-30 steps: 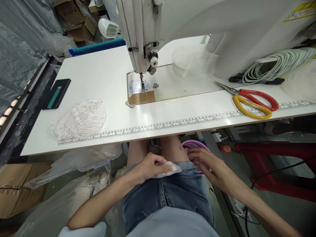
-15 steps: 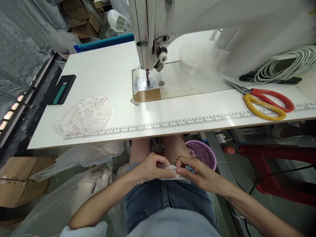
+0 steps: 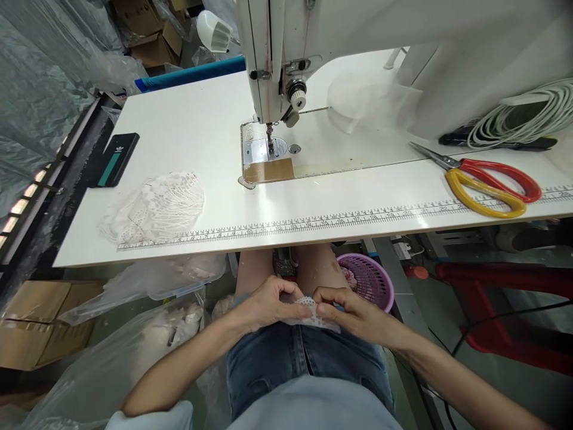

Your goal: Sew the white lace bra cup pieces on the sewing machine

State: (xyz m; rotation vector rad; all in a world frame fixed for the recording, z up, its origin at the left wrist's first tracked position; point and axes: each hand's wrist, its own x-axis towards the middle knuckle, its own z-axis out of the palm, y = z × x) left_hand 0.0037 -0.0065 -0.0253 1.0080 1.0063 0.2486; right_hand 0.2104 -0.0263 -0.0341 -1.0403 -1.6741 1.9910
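Note:
Over my lap, below the table edge, my left hand [image 3: 268, 303] and my right hand [image 3: 351, 312] both pinch a small white lace piece [image 3: 308, 310]. The fingers of both hands are closed on it, and the piece lies on my denim shorts. A pile of white lace pieces [image 3: 154, 206] rests on the white table [image 3: 192, 137] at the left. The white sewing machine [image 3: 286, 54] stands at the back, its needle above the metal plate [image 3: 262, 149].
Red and yellow scissors [image 3: 487, 182] lie on the table at the right, beside a coil of white cord [image 3: 528, 113]. A dark phone [image 3: 114, 159] lies at the left edge. A purple basket [image 3: 369, 278] stands under the table by my right knee. Plastic bags [image 3: 147, 286] and cardboard boxes sit at the left.
My right hand left the purple basket and came over to my lap, where it now pinches the lace piece together with my left hand.

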